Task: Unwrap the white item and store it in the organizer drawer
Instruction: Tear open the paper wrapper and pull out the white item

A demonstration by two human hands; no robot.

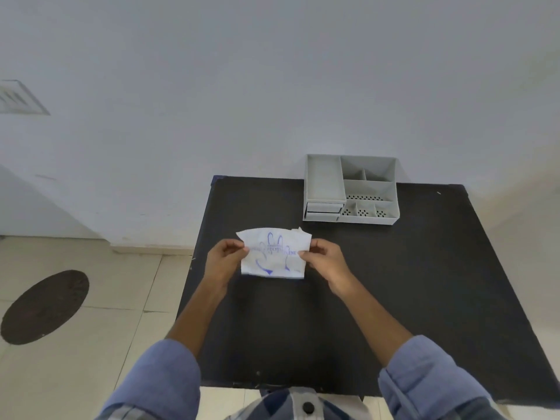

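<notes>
A flat white paper packet [274,254] printed with a blue glove outline and blue lettering hangs above the black table [424,268]. My left hand [225,257] pinches its left edge and my right hand [322,257] pinches its right edge. The packet's top right corner looks torn or folded. A grey plastic organizer [351,189] stands at the back of the table against the wall. It has open compartments on top and two small drawers [322,209] at its front left, both shut.
The table's left edge runs beside a tiled floor with a dark oval mat [45,307]. A white wall rises directly behind the table. Blue shirt sleeves cover both forearms near the front edge.
</notes>
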